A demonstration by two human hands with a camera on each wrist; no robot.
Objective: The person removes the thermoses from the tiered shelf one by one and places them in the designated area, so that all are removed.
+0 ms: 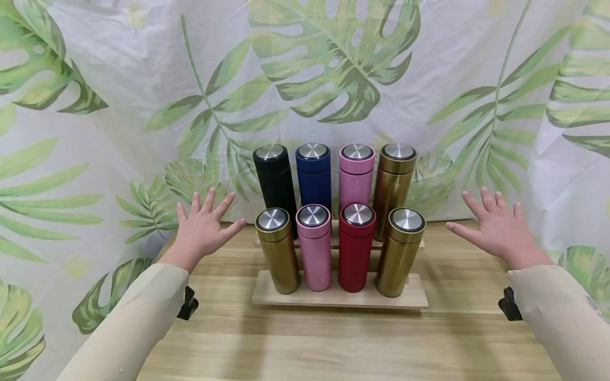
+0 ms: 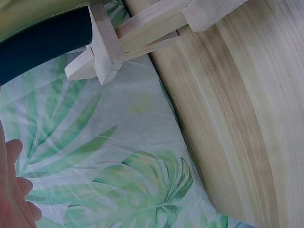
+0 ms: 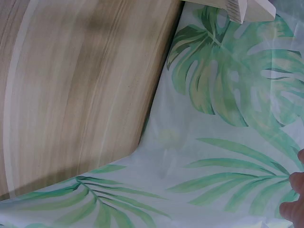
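Observation:
Fingers spread and holding nothing, my left hand [image 1: 202, 230] is held out left of a two-step wooden rack [image 1: 340, 299]. On the other side my right hand [image 1: 500, 230] mirrors it, also spread and bare. Steel-topped thermos flasks stand upright on the rack. Its lower step carries a gold flask [image 1: 281, 259], a pink flask [image 1: 316, 256], a red flask [image 1: 355, 259] and another gold flask [image 1: 397, 262]. On the upper step are a black flask [image 1: 276, 182], a blue flask [image 1: 313, 180], a pink flask [image 1: 356, 182] and a gold flask [image 1: 392, 185].
The rack stands on a wood-grain table [image 1: 305, 344]. Behind and beside it hangs a white cloth [image 1: 133, 121] printed with green leaves. In the left wrist view, the rack's wooden end [image 2: 107, 52] juts out near the table's far edge.

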